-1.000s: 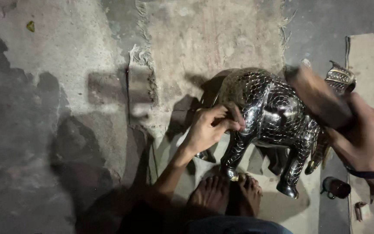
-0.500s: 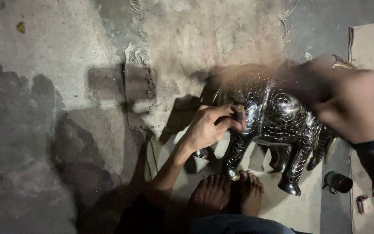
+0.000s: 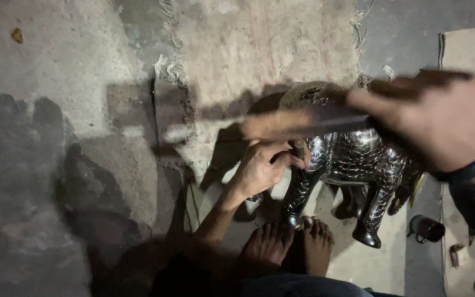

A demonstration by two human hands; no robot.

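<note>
The left hand [image 3: 259, 170] grips a small tool [image 3: 300, 147] against the metal animal figure [image 3: 353, 165] standing on the floor just beyond the feet [image 3: 287, 247], while the right hand [image 3: 441, 124], fingers closed on a blurred stick [image 3: 281, 124], swings above, so a badly aimed blow could hit the left knuckles or make the tool slip on the figure.

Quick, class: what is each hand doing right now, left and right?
Left hand: closed around a small punch-like tool set against the shiny metal animal figure.
Right hand: closed on a long tool, motion-blurred.
</note>
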